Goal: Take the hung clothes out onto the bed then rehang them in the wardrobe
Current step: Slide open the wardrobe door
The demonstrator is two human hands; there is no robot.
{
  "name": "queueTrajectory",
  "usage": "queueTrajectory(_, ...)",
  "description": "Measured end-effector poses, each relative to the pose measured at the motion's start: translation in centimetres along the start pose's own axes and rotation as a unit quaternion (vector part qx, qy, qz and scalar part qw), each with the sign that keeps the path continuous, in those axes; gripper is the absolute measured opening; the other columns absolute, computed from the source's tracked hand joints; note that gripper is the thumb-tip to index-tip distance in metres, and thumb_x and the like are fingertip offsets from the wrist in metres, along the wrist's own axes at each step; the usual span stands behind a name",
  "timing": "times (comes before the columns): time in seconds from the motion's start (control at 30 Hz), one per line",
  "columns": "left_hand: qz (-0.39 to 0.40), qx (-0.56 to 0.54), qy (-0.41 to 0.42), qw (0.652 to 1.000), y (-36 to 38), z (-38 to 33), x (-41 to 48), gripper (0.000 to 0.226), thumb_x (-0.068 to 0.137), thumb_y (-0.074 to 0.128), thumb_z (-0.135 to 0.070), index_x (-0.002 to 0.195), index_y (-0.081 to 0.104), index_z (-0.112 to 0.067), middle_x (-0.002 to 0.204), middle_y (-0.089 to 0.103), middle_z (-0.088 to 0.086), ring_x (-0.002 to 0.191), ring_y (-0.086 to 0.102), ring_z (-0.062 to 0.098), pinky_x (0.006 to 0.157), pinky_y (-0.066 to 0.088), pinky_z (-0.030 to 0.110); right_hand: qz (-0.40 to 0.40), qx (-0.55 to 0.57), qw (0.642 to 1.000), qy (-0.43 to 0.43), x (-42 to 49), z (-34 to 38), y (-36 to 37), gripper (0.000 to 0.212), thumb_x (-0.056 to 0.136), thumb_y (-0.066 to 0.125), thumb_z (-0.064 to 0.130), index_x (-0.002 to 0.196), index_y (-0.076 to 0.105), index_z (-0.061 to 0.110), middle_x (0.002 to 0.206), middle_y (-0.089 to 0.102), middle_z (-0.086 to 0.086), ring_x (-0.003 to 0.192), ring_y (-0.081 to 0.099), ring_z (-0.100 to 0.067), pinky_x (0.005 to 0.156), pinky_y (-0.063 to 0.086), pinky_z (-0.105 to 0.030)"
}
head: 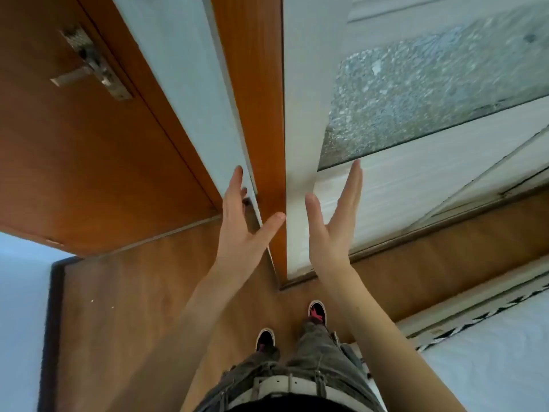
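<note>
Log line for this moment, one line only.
left hand: open, empty, raised | right hand: open, empty, raised before wardrobe

- You get soft, even daylight; shadows are faint.
- Your wide lens bends straight lines toward the edges (the door frame (252,84) fans outward).
- The door handle (89,66) looks smeared, and your whole picture is slightly soft.

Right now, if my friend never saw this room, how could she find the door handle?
Start at the big brown wooden door filling the upper left, beside the white wardrobe with patterned glass. Near the picture's top, on that door, sits the handle, a lever on a long plate. It is the only metal thing there; all around it is plain wood.
</note>
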State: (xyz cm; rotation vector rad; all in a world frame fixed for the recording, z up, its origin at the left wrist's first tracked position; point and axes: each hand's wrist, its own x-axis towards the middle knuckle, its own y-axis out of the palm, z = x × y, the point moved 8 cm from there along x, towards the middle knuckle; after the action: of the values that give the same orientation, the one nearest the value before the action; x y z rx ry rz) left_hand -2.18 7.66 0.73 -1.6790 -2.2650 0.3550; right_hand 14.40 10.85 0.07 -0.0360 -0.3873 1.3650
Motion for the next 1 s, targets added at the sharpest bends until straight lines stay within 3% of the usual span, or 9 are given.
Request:
queueTrajectory(0.1,-0.009,-0.007,0.075,0.997,-1.0,-2.0,1.6,0.074,0.083,0.060,-0.055,0.140,0.013,-0.055,0.157,0.025,-0.014,0.142,0.031,0.007,0.112,0.031,0.025,-0.004,0.006,0.999,0.034,0.1,0.1,2.5,0.083,0.094,0.044,0.055,0.156,-0.002,0.026,0.164,-0.009,0.001,0.146,-0.015,0.001,0.108,-0.001,-0.002)
queueTrajectory(0.2,-0.007,-0.044,0.106,0.993,-1.0,-3.0,2.7,0.072,0.088,0.060,-0.046,0.145,0.017,-0.043,0.150,0.033,-0.015,0.136,0.040,0.007,0.108,0.042,0.027,-0.011,0.010,0.999,0.041,0.3,0.5,4.0,0.088,0.089,0.036,0.067,0.156,-0.005,0.026,0.163,-0.016,-0.002,0.139,-0.024,0.009,0.103,-0.006,0.004)
queueTrajectory(0.27,-0.023,-0.058,0.125,0.990,-1.2,-3.0,3.1,0.067,0.087,0.058,-0.054,0.141,0.019,-0.051,0.146,0.037,-0.016,0.134,0.045,0.010,0.104,0.048,0.038,-0.023,0.007,0.999,0.035,0.6,-0.1,4.0,0.092,0.086,0.033,0.072,0.156,-0.006,0.028,0.163,-0.016,-0.001,0.138,-0.024,0.012,0.108,-0.004,-0.002)
queueTrajectory(0.4,-0.040,-0.048,0.139,0.988,-1.4,-2.5,3.5,0.062,0.084,0.053,-0.066,0.137,0.021,-0.063,0.148,0.043,-0.009,0.133,0.048,0.013,0.099,0.052,0.045,-0.030,0.002,0.998,0.047,1.0,-1.0,3.9,0.092,0.084,0.037,0.074,0.154,-0.008,0.036,0.163,-0.016,0.004,0.145,-0.020,0.001,0.121,0.009,-0.043)
queueTrajectory(0.5,-0.047,-0.040,0.148,0.987,-1.6,-2.5,3.5,0.062,0.084,0.053,-0.066,0.138,0.024,-0.058,0.146,0.047,-0.004,0.131,0.050,0.014,0.098,0.052,0.045,-0.044,-0.011,0.997,0.056,1.7,-1.0,3.6,0.099,0.081,0.045,0.073,0.154,-0.009,0.035,0.163,-0.015,0.004,0.146,-0.020,-0.001,0.121,0.010,-0.047)
queueTrajectory(0.57,-0.047,-0.039,0.149,0.987,-1.6,-2.2,3.6,0.065,0.084,0.054,-0.065,0.141,0.027,-0.050,0.144,0.049,-0.004,0.130,0.051,0.014,0.097,0.053,0.046,-0.067,-0.008,0.996,0.065,2.2,-1.5,3.0,0.101,0.079,0.055,0.068,0.155,-0.004,0.037,0.164,-0.009,0.006,0.148,-0.013,-0.002,0.119,0.021,-0.052)
queueTrajectory(0.67,-0.054,-0.047,0.146,0.987,-1.6,-1.9,3.6,0.069,0.084,0.058,-0.062,0.144,0.033,-0.037,0.143,0.052,-0.003,0.128,0.053,0.014,0.094,0.055,0.045,-0.110,0.009,0.991,0.079,3.0,-2.4,1.3,0.100,0.076,0.071,0.054,0.154,0.011,0.039,0.164,0.006,0.008,0.144,0.002,0.009,0.115,0.031,-0.051)
queueTrajectory(0.77,-0.075,-0.044,0.142,0.986,-1.8,-1.8,3.7,0.068,0.083,0.059,-0.061,0.142,0.035,-0.038,0.142,0.051,-0.008,0.126,0.054,0.011,0.093,0.056,0.045,-0.130,0.015,0.989,0.073,4.1,-2.9,-0.3,0.098,0.075,0.077,0.045,0.154,0.018,0.037,0.163,0.012,0.008,0.135,0.005,0.023,0.114,0.034,-0.047)
queueTrajectory(1.0,-0.108,-0.027,0.098,0.989,-1.3,-1.8,3.3,0.061,0.081,0.054,-0.069,0.135,0.026,-0.063,0.142,0.049,-0.015,0.122,0.054,0.004,0.095,0.055,0.040,-0.145,0.039,0.986,0.069,7.6,-5.1,-4.8,0.096,0.074,0.080,0.038,0.153,0.024,0.036,0.163,0.015,0.006,0.149,0.015,-0.009,0.109,0.036,-0.033)
